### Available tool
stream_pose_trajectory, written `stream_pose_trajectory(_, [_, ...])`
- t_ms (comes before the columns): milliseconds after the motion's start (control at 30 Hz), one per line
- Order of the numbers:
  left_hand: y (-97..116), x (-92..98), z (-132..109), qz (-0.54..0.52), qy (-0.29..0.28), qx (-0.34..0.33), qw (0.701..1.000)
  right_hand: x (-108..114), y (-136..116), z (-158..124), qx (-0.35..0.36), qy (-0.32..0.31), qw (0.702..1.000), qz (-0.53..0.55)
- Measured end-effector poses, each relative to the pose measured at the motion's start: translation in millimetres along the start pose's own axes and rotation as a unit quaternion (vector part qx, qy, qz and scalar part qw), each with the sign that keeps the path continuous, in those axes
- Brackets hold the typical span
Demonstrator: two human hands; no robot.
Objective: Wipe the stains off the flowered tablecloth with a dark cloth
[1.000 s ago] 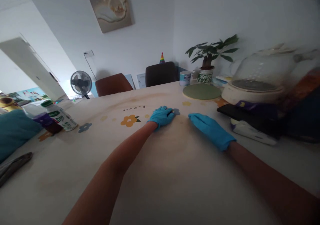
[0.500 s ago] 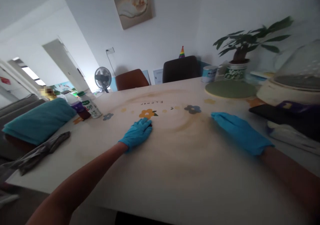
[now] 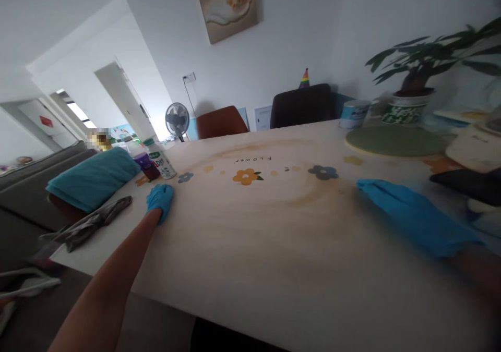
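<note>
My left hand (image 3: 159,201), in a blue glove, lies palm down on the white tablecloth (image 3: 250,253) at the left, its fingers lying forward. Just beyond it stand a white bottle with a green cap (image 3: 163,164) and a purple-labelled bottle (image 3: 146,165); it is apart from both. My right hand (image 3: 410,214), also gloved in blue, rests at the right with fingers stretched out together, slightly blurred. No object shows in it. Between the hands the cloth bears printed flowers, such as an orange one (image 3: 246,176), and brownish smears. What lies under either palm is hidden.
A crumpled grey cloth (image 3: 99,221) lies at the left edge, near a folded teal towel (image 3: 94,179). At the back right are a green round mat (image 3: 395,142), a tin (image 3: 354,114) and a potted plant (image 3: 405,107). A dark flat object (image 3: 465,184) lies beyond my right hand.
My left hand has slid left across the tablecloth, from beside the orange flower to near the bottles. The view has turned a little left. My right hand stays at the right side.
</note>
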State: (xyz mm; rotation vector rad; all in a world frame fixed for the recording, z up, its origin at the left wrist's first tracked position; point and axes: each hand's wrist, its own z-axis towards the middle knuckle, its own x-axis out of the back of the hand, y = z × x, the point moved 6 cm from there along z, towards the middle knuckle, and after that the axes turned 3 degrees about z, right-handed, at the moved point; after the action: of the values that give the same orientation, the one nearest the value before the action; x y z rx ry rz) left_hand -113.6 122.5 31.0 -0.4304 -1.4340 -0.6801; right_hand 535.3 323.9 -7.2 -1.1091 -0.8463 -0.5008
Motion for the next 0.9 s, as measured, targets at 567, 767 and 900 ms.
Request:
stream_pose_trajectory(567, [159.6,-36.8,-125.9,-0.064,-0.164,-0.311,0.934,3.3,-15.9,-4.5,-0.027,-0.002,1.000,0.005])
stream_pose_trajectory(767, [258.0,-48.6,-193.8,-0.085,-0.173,-0.474,0.859,6.4,-43.1,-8.7,-0.045,0.000,0.999,0.026])
stream_pose_trajectory(900, [317.0,-48.7,-224.2,-0.093,-0.181,-0.551,0.809,0.8,-27.2,-3.8,-0.067,0.024,0.997,0.044])
